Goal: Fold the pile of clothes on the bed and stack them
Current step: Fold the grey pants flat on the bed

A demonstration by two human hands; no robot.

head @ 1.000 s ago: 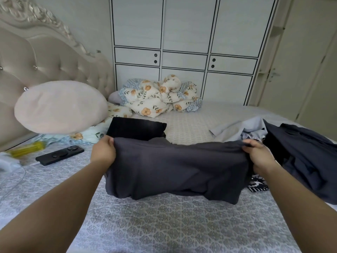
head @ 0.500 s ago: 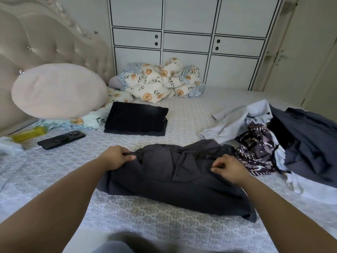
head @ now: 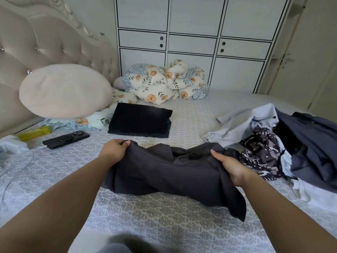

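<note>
Dark grey garment (head: 164,172), bunched and half folded, at the centre of the bed (head: 164,216), just toward 6 o'clock of the middle. Left hand (head: 114,150) at 9 o'clock of it, fingers curled over the upper left corner, gripping the cloth. Right hand (head: 231,167) at 3 o'clock, thumb on top and fingers under the right edge, pinching a fold there (one loose tail of fabric hanging down toward 5 o'clock). Both forearms reaching in from the bottom corners.

Folded black garment (head: 139,122) lying flat at 12 o'clock of the grey one, apart from it, a neat rectangle. Pile of clothes (head: 291,143) at 3 o'clock: pale blue piece on the near side, a dark patterned piece touching the right end of the grey garment, a big navy piece on top toward the bed's edge, white cloth beneath.

Round pink cushion (head: 63,90) at 10 o'clock, leaning on the padded headboard (head: 45,42). Flowered quilt (head: 164,83) bundled at 12 o'clock against the white wardrobe (head: 191,33). Black phone (head: 66,139) at 9 o'clock, with a yellow object (head: 34,132) just beyond it (too blurred to name).
</note>
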